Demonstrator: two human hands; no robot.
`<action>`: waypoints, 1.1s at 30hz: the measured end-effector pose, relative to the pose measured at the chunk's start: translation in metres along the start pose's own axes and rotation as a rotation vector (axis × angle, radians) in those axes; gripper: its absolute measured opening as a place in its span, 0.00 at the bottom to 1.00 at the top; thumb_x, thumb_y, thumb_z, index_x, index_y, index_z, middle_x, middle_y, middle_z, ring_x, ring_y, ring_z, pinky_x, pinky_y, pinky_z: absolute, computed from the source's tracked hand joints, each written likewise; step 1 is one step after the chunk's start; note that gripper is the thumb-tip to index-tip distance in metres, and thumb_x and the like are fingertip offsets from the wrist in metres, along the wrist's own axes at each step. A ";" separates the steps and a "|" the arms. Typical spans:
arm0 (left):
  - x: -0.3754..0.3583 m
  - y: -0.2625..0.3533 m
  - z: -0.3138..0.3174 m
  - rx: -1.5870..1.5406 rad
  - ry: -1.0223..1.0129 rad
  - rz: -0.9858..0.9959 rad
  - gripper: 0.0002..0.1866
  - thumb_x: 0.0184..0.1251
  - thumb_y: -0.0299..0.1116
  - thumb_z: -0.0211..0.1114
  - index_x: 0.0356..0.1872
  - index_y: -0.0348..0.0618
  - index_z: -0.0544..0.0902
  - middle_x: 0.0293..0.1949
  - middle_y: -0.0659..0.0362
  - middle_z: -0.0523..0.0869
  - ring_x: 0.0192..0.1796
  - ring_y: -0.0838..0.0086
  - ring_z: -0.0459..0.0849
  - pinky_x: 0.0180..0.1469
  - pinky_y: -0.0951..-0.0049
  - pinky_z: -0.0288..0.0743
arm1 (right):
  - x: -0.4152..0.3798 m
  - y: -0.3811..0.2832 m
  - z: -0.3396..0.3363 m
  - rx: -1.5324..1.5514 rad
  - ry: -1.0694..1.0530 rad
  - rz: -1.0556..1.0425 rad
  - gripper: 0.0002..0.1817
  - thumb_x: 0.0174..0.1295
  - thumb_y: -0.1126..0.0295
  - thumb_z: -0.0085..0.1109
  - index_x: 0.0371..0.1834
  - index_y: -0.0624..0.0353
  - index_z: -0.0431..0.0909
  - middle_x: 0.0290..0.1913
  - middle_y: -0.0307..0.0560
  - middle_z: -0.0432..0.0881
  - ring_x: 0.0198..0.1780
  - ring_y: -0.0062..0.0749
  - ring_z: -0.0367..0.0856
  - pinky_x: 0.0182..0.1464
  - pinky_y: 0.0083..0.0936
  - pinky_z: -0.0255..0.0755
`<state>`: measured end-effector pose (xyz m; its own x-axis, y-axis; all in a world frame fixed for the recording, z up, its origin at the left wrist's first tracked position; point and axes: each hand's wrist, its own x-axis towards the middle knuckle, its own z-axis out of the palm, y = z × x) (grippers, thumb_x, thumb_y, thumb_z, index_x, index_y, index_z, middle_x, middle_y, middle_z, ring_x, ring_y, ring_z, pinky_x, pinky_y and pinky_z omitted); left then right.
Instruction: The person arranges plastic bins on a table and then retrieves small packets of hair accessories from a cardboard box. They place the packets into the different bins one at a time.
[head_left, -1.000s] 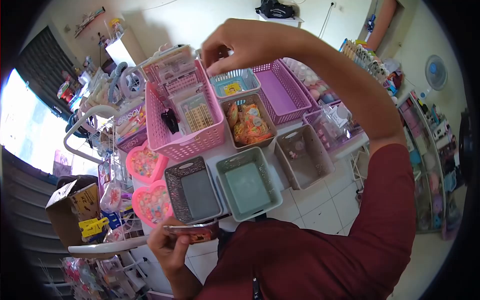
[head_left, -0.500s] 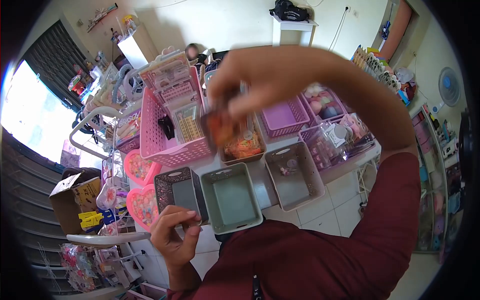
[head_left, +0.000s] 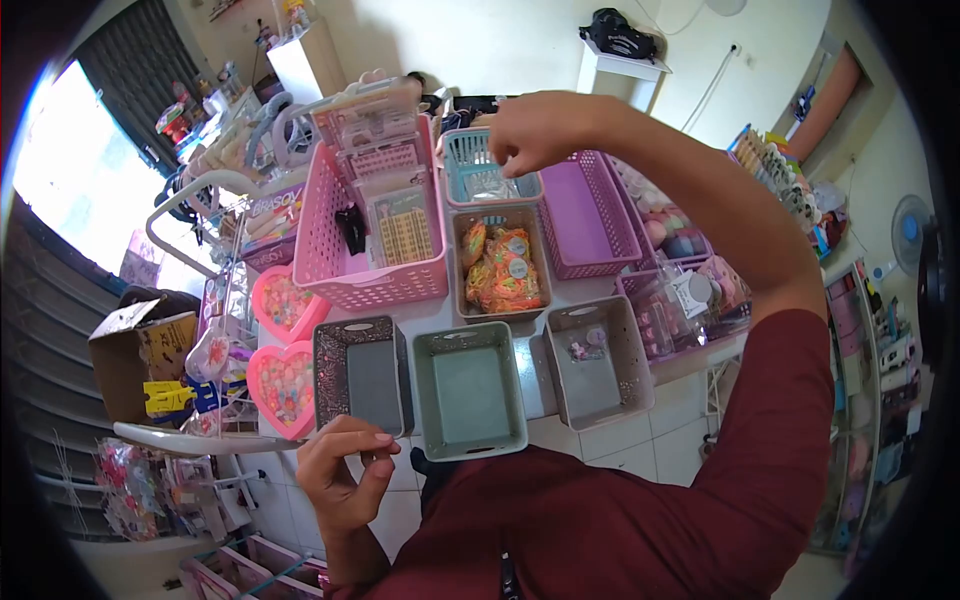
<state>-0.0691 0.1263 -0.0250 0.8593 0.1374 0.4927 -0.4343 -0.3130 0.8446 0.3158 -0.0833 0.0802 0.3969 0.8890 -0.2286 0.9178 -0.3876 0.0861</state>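
Observation:
My right hand (head_left: 545,132) reaches across to the far side of the table, over a light blue basket (head_left: 463,150) with clear plastic packs (head_left: 490,186) in it. Its fingers curl downward close to the thumb; whatever may be between them is hidden. Just nearer stands a brown basket (head_left: 500,312) with several orange packets (head_left: 505,275). My left hand (head_left: 343,472) hovers at the near edge, fingers bent and thumb apart, apparently holding nothing. Beside it are a dark grey basket (head_left: 362,385) and a green basket (head_left: 467,385).
A beige-grey basket (head_left: 597,390) on the right holds small items. A large pink basket (head_left: 370,290) carries packs and a black clip. Two pink heart-shaped boxes (head_left: 283,390) lie left. A purple basket (head_left: 592,262) and a basket of clear packs (head_left: 680,310) line the right side.
My right hand has moved back and right from the brown basket to the light blue one. The orange packet it held is no longer seen in it. The left hand has barely moved.

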 end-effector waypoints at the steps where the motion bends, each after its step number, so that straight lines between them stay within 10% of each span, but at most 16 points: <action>1: -0.002 0.002 -0.004 -0.027 -0.017 -0.032 0.15 0.67 0.37 0.73 0.41 0.32 0.83 0.31 0.51 0.84 0.28 0.74 0.84 0.27 0.78 0.79 | -0.010 -0.002 -0.007 0.026 0.083 -0.004 0.15 0.60 0.60 0.66 0.39 0.60 0.90 0.33 0.51 0.89 0.36 0.44 0.88 0.45 0.40 0.80; 5: -0.005 0.008 -0.032 -0.358 -0.163 -0.087 0.13 0.63 0.33 0.76 0.40 0.32 0.86 0.34 0.48 0.90 0.31 0.71 0.88 0.30 0.75 0.77 | -0.074 -0.028 -0.047 0.068 0.334 -0.024 0.17 0.61 0.60 0.67 0.44 0.63 0.88 0.38 0.52 0.89 0.40 0.46 0.87 0.46 0.41 0.79; 9: -0.006 -0.003 -0.057 -0.612 -0.744 0.041 0.15 0.69 0.36 0.73 0.47 0.32 0.87 0.42 0.48 0.90 0.39 0.68 0.89 0.41 0.68 0.82 | -0.164 -0.113 -0.078 0.142 0.352 0.056 0.18 0.59 0.61 0.72 0.49 0.60 0.86 0.44 0.49 0.88 0.43 0.43 0.86 0.50 0.38 0.77; 11: -0.035 -0.037 -0.067 -0.601 -1.056 -0.448 0.16 0.74 0.38 0.68 0.51 0.34 0.87 0.46 0.51 0.90 0.43 0.70 0.89 0.47 0.70 0.81 | -0.197 -0.165 -0.071 0.121 0.398 -0.101 0.25 0.49 0.68 0.79 0.53 0.58 0.86 0.48 0.46 0.90 0.42 0.43 0.88 0.45 0.40 0.77; 15: -0.200 -0.200 -0.060 -0.334 -0.496 -1.136 0.26 0.78 0.49 0.59 0.59 0.36 0.82 0.48 0.52 0.90 0.47 0.66 0.89 0.54 0.66 0.80 | -0.174 -0.243 0.000 0.781 0.017 -0.497 0.20 0.59 0.69 0.75 0.55 0.58 0.85 0.48 0.47 0.89 0.44 0.37 0.88 0.41 0.30 0.76; 18: -0.506 -0.367 -0.085 0.135 0.022 -1.123 0.30 0.75 0.54 0.61 0.62 0.35 0.80 0.52 0.50 0.89 0.54 0.60 0.88 0.60 0.62 0.78 | -0.108 -0.303 0.132 1.493 -0.445 -0.446 0.15 0.67 0.67 0.69 0.54 0.60 0.84 0.48 0.47 0.88 0.47 0.33 0.87 0.42 0.29 0.76; 19: -0.601 -0.399 -0.100 0.496 -0.294 -1.581 0.32 0.73 0.56 0.61 0.63 0.37 0.81 0.59 0.46 0.87 0.61 0.54 0.86 0.66 0.58 0.75 | -0.083 -0.333 0.200 1.723 -0.432 -0.305 0.16 0.70 0.63 0.66 0.54 0.61 0.84 0.48 0.47 0.88 0.47 0.32 0.87 0.44 0.29 0.76; 21: -0.682 -0.298 -0.169 0.107 -0.015 -2.083 0.28 0.71 0.50 0.64 0.62 0.37 0.82 0.58 0.46 0.86 0.58 0.59 0.87 0.57 0.53 0.80 | -0.034 -0.403 0.315 1.923 -0.383 0.149 0.18 0.73 0.57 0.61 0.53 0.61 0.84 0.47 0.47 0.87 0.49 0.32 0.86 0.47 0.28 0.76; 24: -0.677 -0.213 -0.232 0.155 -0.507 -1.871 0.30 0.73 0.54 0.57 0.58 0.35 0.85 0.59 0.46 0.87 0.59 0.51 0.86 0.60 0.53 0.77 | -0.011 -0.473 0.492 1.339 -0.467 0.747 0.22 0.72 0.51 0.59 0.55 0.60 0.84 0.51 0.49 0.88 0.53 0.37 0.85 0.56 0.32 0.75; 26: -0.692 -0.189 -0.258 0.161 -0.586 -1.756 0.30 0.73 0.53 0.57 0.56 0.34 0.85 0.56 0.47 0.88 0.57 0.52 0.87 0.57 0.52 0.79 | -0.048 -0.458 0.771 0.513 -0.663 -0.222 0.26 0.68 0.46 0.59 0.56 0.56 0.85 0.58 0.52 0.86 0.61 0.52 0.83 0.66 0.46 0.71; 28: -0.741 -0.202 -0.272 -0.029 0.375 -1.790 0.28 0.73 0.52 0.59 0.62 0.39 0.79 0.55 0.51 0.87 0.54 0.61 0.88 0.51 0.53 0.80 | -0.088 -0.407 0.745 0.500 -0.660 -0.219 0.26 0.68 0.47 0.59 0.56 0.56 0.85 0.57 0.52 0.87 0.60 0.51 0.83 0.65 0.45 0.72; 29: -0.736 -0.195 -0.278 -0.033 0.395 -1.790 0.28 0.73 0.52 0.59 0.62 0.39 0.79 0.55 0.51 0.87 0.54 0.61 0.88 0.51 0.53 0.80 | -0.077 -0.406 0.733 0.503 -0.653 -0.196 0.25 0.68 0.48 0.59 0.55 0.57 0.85 0.57 0.52 0.87 0.60 0.49 0.83 0.64 0.44 0.73; 31: -0.714 -0.190 -0.275 -0.466 1.247 -1.563 0.27 0.74 0.51 0.56 0.65 0.44 0.76 0.58 0.53 0.86 0.56 0.62 0.88 0.57 0.58 0.77 | -0.038 -0.417 0.689 0.519 -0.643 -0.142 0.24 0.69 0.49 0.58 0.54 0.58 0.85 0.56 0.51 0.87 0.58 0.47 0.84 0.63 0.43 0.74; 33: -0.701 -0.219 -0.266 -0.567 1.322 -1.536 0.31 0.74 0.54 0.56 0.70 0.46 0.72 0.60 0.53 0.84 0.55 0.64 0.87 0.58 0.59 0.75 | 0.014 -0.445 0.610 0.540 -0.646 -0.077 0.23 0.69 0.51 0.58 0.52 0.59 0.86 0.55 0.51 0.88 0.57 0.44 0.85 0.61 0.41 0.75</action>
<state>-0.6479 0.3487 -0.4995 -0.0249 0.4515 -0.8919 0.0337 0.8921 0.4507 -0.0945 -0.0475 -0.5526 0.0980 0.6670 -0.7386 0.7446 -0.5415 -0.3902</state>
